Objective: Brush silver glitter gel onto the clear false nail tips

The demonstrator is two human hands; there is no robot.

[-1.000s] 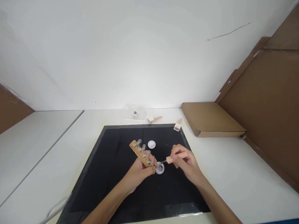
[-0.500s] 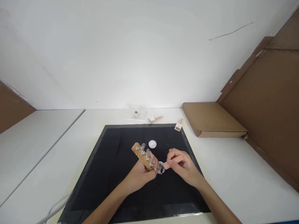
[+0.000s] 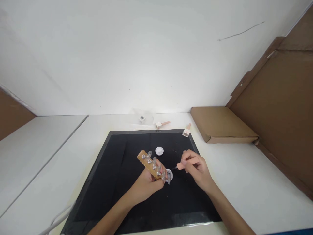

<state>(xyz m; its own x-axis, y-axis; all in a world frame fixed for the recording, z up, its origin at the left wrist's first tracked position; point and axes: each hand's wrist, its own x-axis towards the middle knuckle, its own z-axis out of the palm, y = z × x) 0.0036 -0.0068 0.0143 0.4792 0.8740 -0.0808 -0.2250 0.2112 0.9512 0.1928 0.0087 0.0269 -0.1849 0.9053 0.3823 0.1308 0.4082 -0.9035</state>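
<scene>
In my left hand is a tan holder strip with several clear nail tips mounted on shiny metal posts. It is tilted, its lower end over a small white round dish that has dark marks inside. My right hand pinches the pale pink handle of a nail polish brush. The brush's thin dark end points left towards the dish, a little apart from the nearest nail tip. Behind the strip, a white round lid or shallow dish lies on the black mat.
Two small bottle-like items with pink handles, one by the mat's back edge, the other at its back right corner. A clear plastic piece stands near the wall. A flat cardboard box lies at right; a white cable runs front left.
My right hand has drawn the brush back to the right, away from the dish and the nail tips. My left hand still holds the strip in nearly the same place.
</scene>
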